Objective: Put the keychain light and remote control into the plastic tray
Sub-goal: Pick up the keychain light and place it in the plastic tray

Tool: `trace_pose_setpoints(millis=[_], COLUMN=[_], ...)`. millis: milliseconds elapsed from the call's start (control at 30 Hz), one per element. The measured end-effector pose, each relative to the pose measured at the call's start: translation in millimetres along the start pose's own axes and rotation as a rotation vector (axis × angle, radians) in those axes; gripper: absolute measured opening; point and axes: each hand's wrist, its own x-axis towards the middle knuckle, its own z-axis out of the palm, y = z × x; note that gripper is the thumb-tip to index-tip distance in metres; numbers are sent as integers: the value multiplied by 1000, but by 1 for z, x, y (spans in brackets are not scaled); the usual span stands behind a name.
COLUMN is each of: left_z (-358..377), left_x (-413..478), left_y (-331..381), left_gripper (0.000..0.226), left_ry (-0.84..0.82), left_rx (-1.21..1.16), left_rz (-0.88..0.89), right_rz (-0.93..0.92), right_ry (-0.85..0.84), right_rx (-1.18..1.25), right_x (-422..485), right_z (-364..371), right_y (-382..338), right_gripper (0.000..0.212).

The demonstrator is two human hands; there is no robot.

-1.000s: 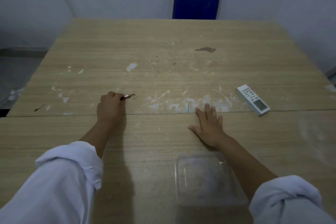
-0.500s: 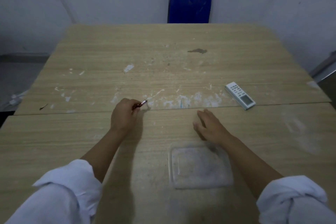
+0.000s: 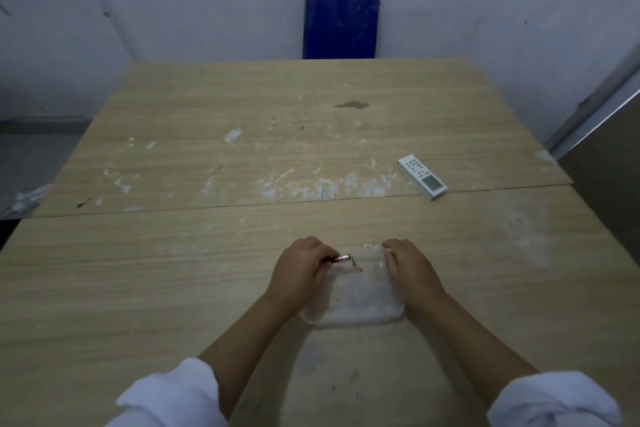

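A clear plastic tray [image 3: 356,302] lies on the wooden table [image 3: 207,270] in front of me. My left hand [image 3: 299,269] pinches a small red and silver keychain light [image 3: 341,259], held over the tray's far left corner with its little chain dangling. My right hand [image 3: 407,265] rests curled on the tray's far right edge; whether it grips the rim is unclear. A white remote control [image 3: 421,176] with a small screen lies flat further back on the right, apart from both hands.
A blue chair [image 3: 341,22] stands behind the table's far edge against the wall. A seam [image 3: 138,212] runs across the table, with white paint marks near it. A grey panel [image 3: 609,163] stands by the right edge.
My left hand has carried the keychain light from the left part of the table toward me and right, over the tray. My right hand has pulled back onto the tray's far right edge.
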Motion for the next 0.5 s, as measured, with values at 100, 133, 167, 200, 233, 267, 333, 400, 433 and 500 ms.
trace_pose_setpoints(millis=[100,133,167,200,233,267,333,400,433,500], left_z=[11,13,15,18,20,22,23,25,25,28], left_x=[-2,-1,-1,0,1,2,1,0,-1,-1], left_y=[6,7,7,7,7,8,9,11,12,13], left_gripper=[22,23,26,28,30,30,26,17,13,6], left_ry=[-34,-43,-48,-50,-47,-34,-2,17,29,56], left_rx=[97,140,181,218,252,275,309,354,367,341], left_rz=[-8,-12,-12,-11,-7,-2,5,-5,-13,-40], right_rz=[2,-1,-8,-13,-15,-16,-28,-46,-57,-85], right_ry=[-22,-22,-21,-20,-16,-10,4,9,2,-11], right_rx=[42,53,59,62,66,72,77,72,64,47], right_x=[-3,-3,-3,-2,-2,-2,-2,-2,-1,2], right_z=[1,1,2,2,2,3,4,4,4,3], right_y=[3,4,4,6,5,6,8,12,13,17], right_gripper=[29,29,29,29,28,27,26,25,24,23])
